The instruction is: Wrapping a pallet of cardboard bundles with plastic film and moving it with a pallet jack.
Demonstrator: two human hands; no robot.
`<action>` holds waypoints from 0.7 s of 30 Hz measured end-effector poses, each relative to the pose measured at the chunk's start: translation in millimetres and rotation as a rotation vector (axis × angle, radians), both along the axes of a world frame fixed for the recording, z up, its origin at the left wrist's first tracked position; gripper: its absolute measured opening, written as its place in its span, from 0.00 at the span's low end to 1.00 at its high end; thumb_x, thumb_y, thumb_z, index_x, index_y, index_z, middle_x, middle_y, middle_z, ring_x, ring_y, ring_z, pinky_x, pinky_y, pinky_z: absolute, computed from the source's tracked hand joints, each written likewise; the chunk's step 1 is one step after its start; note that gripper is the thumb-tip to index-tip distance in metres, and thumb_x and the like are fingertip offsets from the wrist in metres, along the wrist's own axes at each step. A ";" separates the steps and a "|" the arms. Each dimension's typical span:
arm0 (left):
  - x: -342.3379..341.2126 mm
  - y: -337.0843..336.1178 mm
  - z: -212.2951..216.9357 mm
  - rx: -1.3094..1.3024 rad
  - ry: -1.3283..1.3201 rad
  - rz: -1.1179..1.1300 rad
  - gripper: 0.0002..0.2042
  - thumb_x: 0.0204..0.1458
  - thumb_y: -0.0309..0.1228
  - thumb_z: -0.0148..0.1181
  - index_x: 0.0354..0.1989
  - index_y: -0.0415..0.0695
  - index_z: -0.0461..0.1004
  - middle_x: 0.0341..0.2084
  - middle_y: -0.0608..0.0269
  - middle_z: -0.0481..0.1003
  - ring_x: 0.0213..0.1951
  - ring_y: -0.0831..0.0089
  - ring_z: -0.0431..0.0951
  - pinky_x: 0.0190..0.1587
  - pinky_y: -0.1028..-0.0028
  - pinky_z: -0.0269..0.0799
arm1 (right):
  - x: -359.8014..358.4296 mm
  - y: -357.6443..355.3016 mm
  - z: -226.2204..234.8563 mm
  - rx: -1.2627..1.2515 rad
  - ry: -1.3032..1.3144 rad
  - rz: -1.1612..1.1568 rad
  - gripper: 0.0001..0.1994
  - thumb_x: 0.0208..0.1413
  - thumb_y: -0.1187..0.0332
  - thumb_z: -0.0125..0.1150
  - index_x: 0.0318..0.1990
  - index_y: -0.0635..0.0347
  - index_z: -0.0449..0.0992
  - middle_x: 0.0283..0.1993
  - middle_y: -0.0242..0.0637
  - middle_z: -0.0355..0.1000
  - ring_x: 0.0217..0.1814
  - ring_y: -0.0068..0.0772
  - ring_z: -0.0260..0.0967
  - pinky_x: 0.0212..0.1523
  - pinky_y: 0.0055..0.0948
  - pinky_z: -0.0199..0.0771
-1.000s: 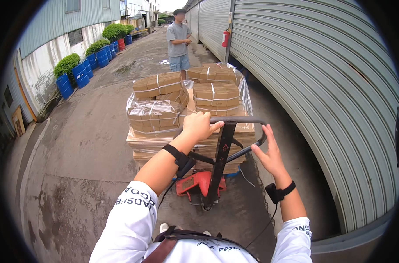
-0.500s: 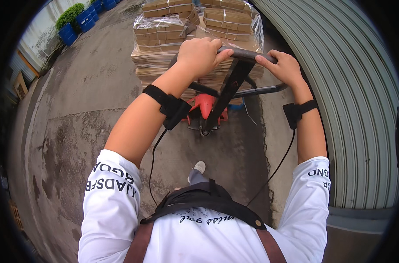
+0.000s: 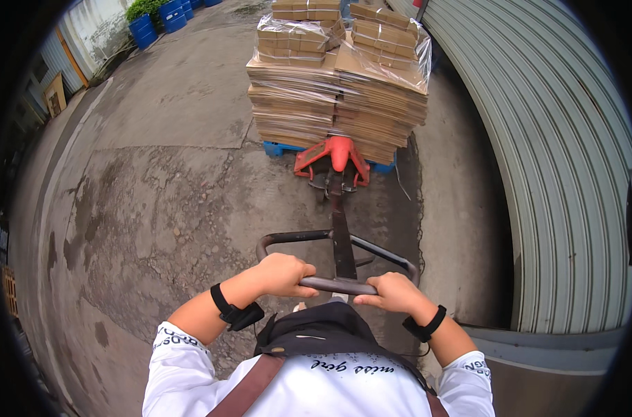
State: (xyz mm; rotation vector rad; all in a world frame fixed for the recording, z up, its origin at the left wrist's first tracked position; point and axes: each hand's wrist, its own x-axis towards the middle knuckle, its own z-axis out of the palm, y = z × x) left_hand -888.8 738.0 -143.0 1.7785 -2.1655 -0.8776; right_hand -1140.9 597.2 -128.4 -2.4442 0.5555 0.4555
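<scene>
Both my hands are closed round the dark bar of a pallet jack handle [image 3: 338,285], close in front of my waist. My left hand [image 3: 283,275] grips the bar's left part, my right hand [image 3: 394,292] its right part. From the handle loop a dark shaft [image 3: 342,240] runs forward to the red pallet jack body [image 3: 339,154]. Beyond it stands a tall load of flat brown cardboard [image 3: 293,104] on a blue pallet [image 3: 280,149]. Strapped cardboard bundles [image 3: 383,38] lie on top, partly covered with clear plastic film.
A grey corrugated metal wall [image 3: 538,153] runs along the right side. Rough, stained concrete ground [image 3: 170,187] stretches to the left. Blue barrels [image 3: 143,30] with green plants stand at the far left, by a pale wall. A wooden pallet [image 3: 10,292] sits at the left edge.
The handle has swung down and back toward my waist, with both hands still on it. My arms are now bent, and more of the red jack body and loaded pallet shows.
</scene>
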 end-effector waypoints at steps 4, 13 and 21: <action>31.1 54.2 -26.7 0.246 -0.339 0.017 0.14 0.38 0.47 0.64 0.25 0.49 0.76 0.19 0.57 0.75 0.27 0.56 0.78 0.31 0.60 0.72 | 33.5 74.5 -52.3 0.223 -0.106 0.008 0.26 0.55 0.46 0.53 0.33 0.67 0.74 0.27 0.54 0.73 0.33 0.56 0.72 0.37 0.48 0.71; 9.2 18.2 30.3 0.364 -0.507 0.205 0.11 0.32 0.42 0.62 0.23 0.51 0.78 0.20 0.59 0.77 0.29 0.58 0.78 0.33 0.62 0.73 | 30.1 34.9 -11.7 0.287 -0.190 0.043 0.21 0.56 0.49 0.51 0.36 0.63 0.70 0.27 0.54 0.73 0.31 0.58 0.72 0.34 0.50 0.71; -147.1 76.7 -142.7 0.662 -0.258 0.127 0.16 0.46 0.44 0.55 0.37 0.46 0.78 0.35 0.52 0.78 0.38 0.56 0.80 0.40 0.61 0.75 | -106.9 45.1 -192.8 0.593 0.113 0.280 0.21 0.58 0.53 0.49 0.44 0.65 0.71 0.41 0.55 0.73 0.47 0.55 0.71 0.47 0.45 0.69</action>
